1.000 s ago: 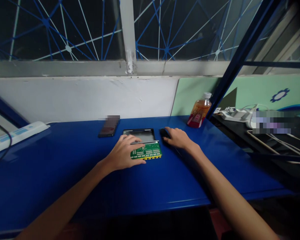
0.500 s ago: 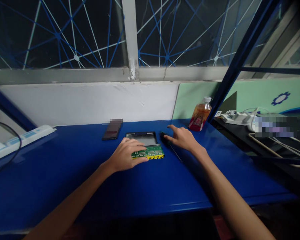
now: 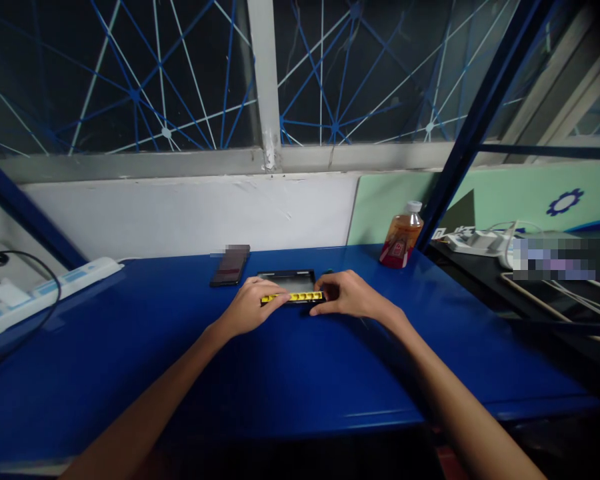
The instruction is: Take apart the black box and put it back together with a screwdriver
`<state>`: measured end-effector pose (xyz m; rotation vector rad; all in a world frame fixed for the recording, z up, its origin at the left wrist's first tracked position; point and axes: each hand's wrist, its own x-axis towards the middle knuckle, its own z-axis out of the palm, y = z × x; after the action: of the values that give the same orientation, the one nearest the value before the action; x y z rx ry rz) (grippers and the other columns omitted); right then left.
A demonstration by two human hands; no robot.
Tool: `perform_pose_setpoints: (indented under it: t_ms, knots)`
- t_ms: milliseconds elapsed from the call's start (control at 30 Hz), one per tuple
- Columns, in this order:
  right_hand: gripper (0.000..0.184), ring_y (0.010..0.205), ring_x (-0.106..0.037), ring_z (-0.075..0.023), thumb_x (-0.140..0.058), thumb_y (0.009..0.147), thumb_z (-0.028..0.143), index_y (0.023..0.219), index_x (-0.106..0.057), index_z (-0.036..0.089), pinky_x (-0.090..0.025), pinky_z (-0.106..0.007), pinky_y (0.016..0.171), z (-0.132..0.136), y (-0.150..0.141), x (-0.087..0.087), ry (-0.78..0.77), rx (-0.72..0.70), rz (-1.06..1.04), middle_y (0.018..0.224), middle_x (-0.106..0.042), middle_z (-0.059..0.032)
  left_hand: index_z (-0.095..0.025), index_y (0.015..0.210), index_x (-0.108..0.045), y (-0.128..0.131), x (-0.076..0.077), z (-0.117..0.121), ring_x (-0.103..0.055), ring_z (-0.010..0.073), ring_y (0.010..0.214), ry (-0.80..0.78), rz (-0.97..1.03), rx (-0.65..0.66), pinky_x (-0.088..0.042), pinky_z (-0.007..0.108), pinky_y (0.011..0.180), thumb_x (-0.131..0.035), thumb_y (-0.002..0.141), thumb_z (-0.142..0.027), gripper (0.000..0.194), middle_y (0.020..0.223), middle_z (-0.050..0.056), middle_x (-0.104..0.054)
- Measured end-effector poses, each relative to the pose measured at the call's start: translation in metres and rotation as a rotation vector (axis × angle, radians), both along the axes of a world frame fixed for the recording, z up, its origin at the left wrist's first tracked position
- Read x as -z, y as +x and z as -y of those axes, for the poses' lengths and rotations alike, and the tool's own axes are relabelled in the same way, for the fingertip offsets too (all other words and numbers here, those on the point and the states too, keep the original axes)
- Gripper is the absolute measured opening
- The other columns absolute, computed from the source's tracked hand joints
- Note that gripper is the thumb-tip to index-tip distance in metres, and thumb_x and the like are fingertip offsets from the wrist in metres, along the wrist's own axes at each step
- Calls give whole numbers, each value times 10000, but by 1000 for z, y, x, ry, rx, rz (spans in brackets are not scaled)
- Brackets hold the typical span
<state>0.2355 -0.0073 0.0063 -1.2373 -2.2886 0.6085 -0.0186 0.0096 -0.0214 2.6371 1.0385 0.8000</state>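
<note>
My left hand (image 3: 247, 307) is closed on the left end of a green circuit board, with its thumb on the near side. Facing me is the board's row of yellow ports (image 3: 305, 296); its green top hardly shows. My right hand (image 3: 353, 295) curls round the board's right end, fingers behind and thumb in front. Just beyond the board lies a shallow black case (image 3: 286, 274) with a grey inside. A dark screwdriver handle (image 3: 329, 272) peeks out behind my right hand, which hides most of the tool.
A phone (image 3: 231, 265) lies at the back left of the blue table (image 3: 260, 380). Near the right-hand post stands a drink bottle (image 3: 401, 237). A white power strip (image 3: 87, 270) with a black cable is at the left. Cables and adapters clutter the black table (image 3: 473, 283) at right.
My right hand has left the screwdriver and come left and nearer to the board's right end. The board has tipped, so its ports face me and its green top is nearly out of sight.
</note>
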Motion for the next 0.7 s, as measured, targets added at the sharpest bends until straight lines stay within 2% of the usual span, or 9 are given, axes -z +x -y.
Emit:
perform_pose_setpoints:
  t_ms: [100,200,300,500,700]
  knots:
    - [283,582,-524,-114,-727,748,451,817,-683,180,-305,-243,535,-3,-2,4,42,15,40,664,-630,2,-250,958,-725,-3,-3,-1,-640,218,990,68,11,-22,-404,402,891,-538,922,-390,237,996,21,-738]
    - [271,596,-524,-115,-719,762,442,837,-683,184,-302,-240,543,-6,0,7,68,25,40,692,-638,-1,-249,981,-718,-11,-12,-3,-620,240,1022,167,18,-48,-395,425,920,-648,834,-451,260,1003,29,-732]
    - [274,606,-538,-118,-696,786,447,864,-675,185,-311,-240,551,-8,1,9,90,28,27,711,-650,-4,-247,968,-726,-26,-24,-8,-637,228,886,199,26,-80,-424,404,867,-733,733,-488,337,886,25,-729]
    - [258,585,-547,-125,-659,825,427,844,-672,169,-328,-246,537,-9,0,13,116,67,0,685,-665,-16,-218,860,-746,-51,-37,-15,-635,174,747,-6,43,-66,-465,298,700,-706,770,-423,228,780,23,-716]
    - [290,531,-523,-117,-615,855,417,741,-669,156,-323,-250,515,-10,-3,15,126,109,3,624,-662,-16,-234,841,-759,-57,-34,-19,-655,175,767,-144,9,-62,-478,295,721,-672,781,-411,206,863,39,-732]
